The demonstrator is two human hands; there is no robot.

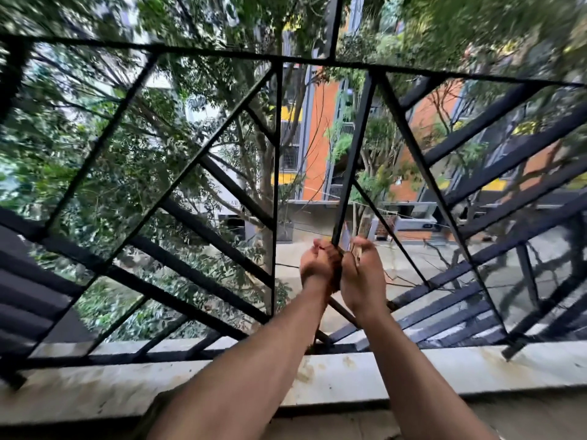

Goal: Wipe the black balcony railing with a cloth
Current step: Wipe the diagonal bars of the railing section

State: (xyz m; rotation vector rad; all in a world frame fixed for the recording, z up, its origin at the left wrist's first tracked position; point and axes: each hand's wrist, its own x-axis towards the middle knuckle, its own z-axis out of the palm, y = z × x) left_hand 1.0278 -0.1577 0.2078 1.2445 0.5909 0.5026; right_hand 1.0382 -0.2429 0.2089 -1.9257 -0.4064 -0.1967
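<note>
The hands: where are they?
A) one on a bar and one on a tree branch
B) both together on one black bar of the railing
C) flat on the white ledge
B: the left hand and right hand sit side by side, gripping a dark cloth wrapped round the same black bar, above the ledge.

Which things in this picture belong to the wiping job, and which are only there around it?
For the job: railing; cloth, wrapped round one bar; left hand and right hand, both gripping the cloth.

Not for the job: ledge under the railing; trees and orange building beyond it.
</note>
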